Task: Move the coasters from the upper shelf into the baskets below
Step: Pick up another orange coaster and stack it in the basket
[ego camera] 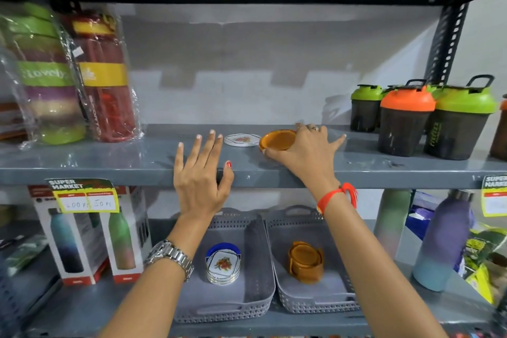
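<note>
Two coasters lie on the upper grey shelf (109, 162): a white round one with a floral print (242, 139) and an orange one (277, 140). My right hand (307, 153) grips the orange coaster, thumb at its front edge and fingers over its back. My left hand (201, 175) hovers with fingers spread just left of the white coaster, holding nothing. Below, the left grey basket (258, 291) holds a stack of white floral coasters (223, 263). An orange coaster stack (306, 261) sits in the right grey basket (315, 302).
Wrapped bottles (104, 77) stand at the upper shelf's left, shaker cups (406, 115) at its right. On the lower shelf are boxed bottles (90, 239) on the left and loose bottles (441, 239) and packets on the right. A price tag (85, 196) hangs on the shelf edge.
</note>
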`<state>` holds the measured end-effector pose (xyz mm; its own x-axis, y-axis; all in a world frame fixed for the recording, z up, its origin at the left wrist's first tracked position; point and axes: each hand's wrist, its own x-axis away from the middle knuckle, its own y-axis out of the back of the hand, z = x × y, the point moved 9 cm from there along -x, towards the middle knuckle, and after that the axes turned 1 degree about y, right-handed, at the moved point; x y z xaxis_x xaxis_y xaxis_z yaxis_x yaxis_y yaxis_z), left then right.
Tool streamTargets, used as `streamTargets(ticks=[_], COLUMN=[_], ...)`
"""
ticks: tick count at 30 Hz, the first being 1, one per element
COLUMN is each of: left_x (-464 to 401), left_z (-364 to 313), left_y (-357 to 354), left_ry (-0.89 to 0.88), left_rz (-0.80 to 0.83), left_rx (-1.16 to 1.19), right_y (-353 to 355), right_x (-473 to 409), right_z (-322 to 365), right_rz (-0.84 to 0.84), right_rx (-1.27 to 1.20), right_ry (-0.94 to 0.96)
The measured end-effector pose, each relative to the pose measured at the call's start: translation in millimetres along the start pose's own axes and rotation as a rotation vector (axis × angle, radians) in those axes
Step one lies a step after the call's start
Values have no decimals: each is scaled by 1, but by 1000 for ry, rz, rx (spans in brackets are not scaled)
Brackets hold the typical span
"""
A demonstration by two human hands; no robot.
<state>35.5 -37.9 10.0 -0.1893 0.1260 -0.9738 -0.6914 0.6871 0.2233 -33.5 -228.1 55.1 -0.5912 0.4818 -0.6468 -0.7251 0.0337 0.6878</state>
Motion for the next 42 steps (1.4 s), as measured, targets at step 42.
streamTargets(ticks=[42], left_x=[-7], left_z=[3], left_y=[2], left_ry=[-61], left_rz=[-77], left_rx=[-70], right_y=[-115], right_x=[157], right_z=[-85], right_rz=[-31], right_rx=[-500], right_ry=[-123])
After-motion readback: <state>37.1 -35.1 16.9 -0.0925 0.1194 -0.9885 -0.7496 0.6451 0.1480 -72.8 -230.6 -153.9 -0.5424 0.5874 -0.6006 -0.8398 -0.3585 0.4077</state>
